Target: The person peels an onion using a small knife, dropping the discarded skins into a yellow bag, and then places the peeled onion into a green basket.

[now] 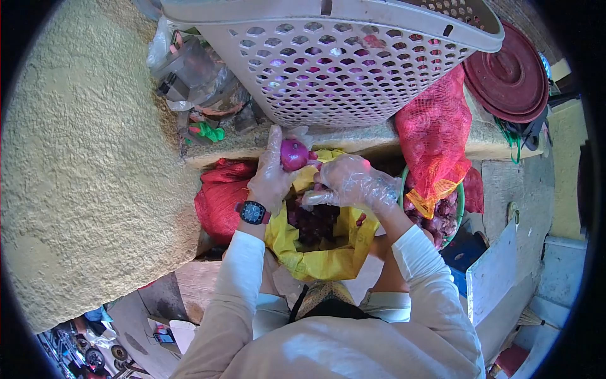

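Note:
My left hand (270,174), in a clear plastic glove, grips a shiny purple-red onion (294,154), with the thumb stretched along its side. Close by on the right is my right hand (353,180), also gloved, its fingers curled inward; a small reddish bit shows near the fingertips, too hidden to name. Both hands are above an open yellow sack (315,262) between my knees. Dark red onion skins or pieces (312,222) lie inside the sack. A scrap of red skin (361,219) sits on its inner right side.
Ahead, a beige perforated basket (360,69) holding onions stands on a ledge. Right are a red mesh bag of onions (435,120), a green-rimmed basin (462,208) with onions, and a maroon lid (508,76). Left are a red sack (221,205) and a rough wall (95,158).

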Motion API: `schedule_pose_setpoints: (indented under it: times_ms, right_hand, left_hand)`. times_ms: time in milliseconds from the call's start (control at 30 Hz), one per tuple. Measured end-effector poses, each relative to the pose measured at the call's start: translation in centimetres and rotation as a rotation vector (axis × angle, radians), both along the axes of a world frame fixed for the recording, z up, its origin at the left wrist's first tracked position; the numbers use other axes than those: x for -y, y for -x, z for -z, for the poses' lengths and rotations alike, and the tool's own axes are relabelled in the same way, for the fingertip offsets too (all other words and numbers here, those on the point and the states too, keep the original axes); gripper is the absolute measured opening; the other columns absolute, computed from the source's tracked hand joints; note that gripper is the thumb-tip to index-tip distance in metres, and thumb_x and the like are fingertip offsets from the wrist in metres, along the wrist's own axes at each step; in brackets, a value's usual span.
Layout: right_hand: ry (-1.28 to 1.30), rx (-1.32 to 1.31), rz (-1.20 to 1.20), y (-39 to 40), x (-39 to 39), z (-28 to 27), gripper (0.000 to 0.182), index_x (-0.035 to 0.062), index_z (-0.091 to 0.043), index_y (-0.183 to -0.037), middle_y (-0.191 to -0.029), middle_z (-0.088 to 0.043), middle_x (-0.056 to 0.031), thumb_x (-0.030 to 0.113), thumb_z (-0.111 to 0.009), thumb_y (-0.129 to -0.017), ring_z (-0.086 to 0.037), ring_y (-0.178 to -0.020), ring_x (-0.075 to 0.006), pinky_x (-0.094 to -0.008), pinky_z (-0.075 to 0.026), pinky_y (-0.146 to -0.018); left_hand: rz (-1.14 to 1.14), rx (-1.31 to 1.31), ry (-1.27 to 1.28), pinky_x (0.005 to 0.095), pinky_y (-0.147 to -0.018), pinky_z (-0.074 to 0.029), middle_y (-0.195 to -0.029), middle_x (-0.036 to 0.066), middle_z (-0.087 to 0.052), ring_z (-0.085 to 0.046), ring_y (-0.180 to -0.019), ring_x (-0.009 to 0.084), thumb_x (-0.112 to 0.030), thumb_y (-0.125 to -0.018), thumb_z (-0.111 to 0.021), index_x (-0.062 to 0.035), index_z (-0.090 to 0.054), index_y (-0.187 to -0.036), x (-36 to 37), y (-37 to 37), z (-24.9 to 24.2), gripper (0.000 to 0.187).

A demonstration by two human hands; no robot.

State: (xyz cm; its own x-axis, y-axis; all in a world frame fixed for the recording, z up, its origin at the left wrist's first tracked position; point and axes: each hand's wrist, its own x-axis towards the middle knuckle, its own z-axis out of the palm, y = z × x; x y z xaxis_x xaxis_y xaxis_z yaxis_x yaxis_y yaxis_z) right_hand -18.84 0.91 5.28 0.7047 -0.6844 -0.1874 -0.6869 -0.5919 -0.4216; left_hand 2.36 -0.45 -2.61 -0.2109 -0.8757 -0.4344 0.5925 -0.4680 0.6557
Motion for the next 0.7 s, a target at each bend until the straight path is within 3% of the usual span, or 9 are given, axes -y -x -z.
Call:
schedule_pose_setpoints:
  times_ms: [67,233,300,400,567,600,667,700]
  right_hand:
    - [-0.031,0.047,0.019,0.4,0.4,0.9,0.066,0.0099,-0.075,-0.093,-0.086,-0.072,-0.0175,0.074,-0.058,-0.090,-0.070,-0.084,-0.0397,-0.0507,-0.054,-0.076]
    - [0.027,0.089,0.139,0.6,0.4,0.6,0.070,0.0083,-0.076,-0.097,-0.088,-0.072,-0.0168,0.076,-0.060,-0.087,-0.070,-0.085,-0.0391,-0.0503,-0.054,-0.078]
    - [-0.010,0.106,0.126,0.8,0.4,-0.2,0.068,0.0077,-0.075,-0.097,-0.087,-0.072,-0.0158,0.074,-0.068,-0.083,-0.071,-0.084,-0.0381,-0.0498,-0.054,-0.078]
    - [0.121,0.132,0.188,1.0,0.3,0.5,0.067,0.0061,-0.075,-0.096,-0.085,-0.072,-0.0163,0.070,-0.078,-0.076,-0.071,-0.083,-0.0370,-0.0475,-0.055,-0.079]
    - [0.065,0.232,0.428,0.7,0.4,-0.1,0.065,0.0041,-0.073,-0.090,-0.085,-0.072,-0.0172,0.065,-0.087,-0.070,-0.072,-0.082,-0.0359,-0.0438,-0.056,-0.077]
    - [0.034,0.218,0.473,0.7,0.3,-0.4,0.065,0.0037,-0.073,-0.089,-0.085,-0.072,-0.0172,0.064,-0.088,-0.069,-0.072,-0.082,-0.0357,-0.0432,-0.056,-0.076]
    - [0.031,0.220,0.472,0.7,0.3,-0.4,0.065,0.0036,-0.073,-0.089,-0.084,-0.072,-0.0175,0.063,-0.088,-0.069,-0.072,-0.082,-0.0356,-0.0432,-0.056,-0.076]
    - [0.028,0.223,0.469,0.7,0.4,-0.5,0.065,0.0035,-0.073,-0.089,-0.084,-0.073,-0.0177,0.063,-0.089,-0.069,-0.072,-0.081,-0.0355,-0.0433,-0.056,-0.076]
  left_hand:
    - [-0.031,0.224,0.192,0.0479,-0.095,-0.062,-0.125,0.021,-0.064,-0.069,-0.110,0.0348,-0.060,-0.100,-0.060,-0.0028,-0.053,-0.134,0.1,-0.5,3.8,0.067]
    - [-0.031,0.160,0.124,0.0540,-0.093,-0.061,-0.128,0.021,-0.063,-0.068,-0.113,0.0380,-0.059,-0.099,-0.062,-0.0031,-0.052,-0.135,0.5,-0.2,1.6,0.067]
    - [0.027,0.084,0.062,0.0558,-0.092,-0.061,-0.129,0.021,-0.062,-0.068,-0.113,0.0389,-0.058,-0.099,-0.063,-0.0034,-0.052,-0.135,0.3,-0.1,1.4,0.067]
    - [-0.080,0.202,0.205,0.0573,-0.090,-0.062,-0.126,0.022,-0.064,-0.069,-0.110,0.0399,-0.056,-0.098,-0.065,-0.0025,-0.054,-0.132,0.0,0.6,1.8,0.064]
    - [-0.073,-0.184,-0.092,0.0519,-0.090,-0.063,-0.116,0.020,-0.069,-0.071,-0.102,0.0352,-0.053,-0.097,-0.068,-0.0005,-0.057,-0.128,0.3,1.5,-0.6,0.062]
    - [-0.072,-0.183,-0.092,0.0519,-0.090,-0.063,-0.116,0.020,-0.069,-0.071,-0.102,0.0352,-0.053,-0.097,-0.068,-0.0005,-0.057,-0.128,0.2,1.7,-1.2,0.062]
    - [-0.077,-0.123,-0.120,0.0409,-0.098,-0.058,-0.130,0.014,-0.063,-0.066,-0.114,0.0263,-0.049,-0.102,-0.064,-0.0059,-0.053,-0.141,-0.2,2.1,-2.4,0.058]
    - [-0.077,-0.123,-0.118,0.0409,-0.098,-0.058,-0.130,0.014,-0.063,-0.066,-0.114,0.0263,-0.049,-0.102,-0.064,-0.0059,-0.053,-0.141,-0.3,2.2,-2.3,0.058]
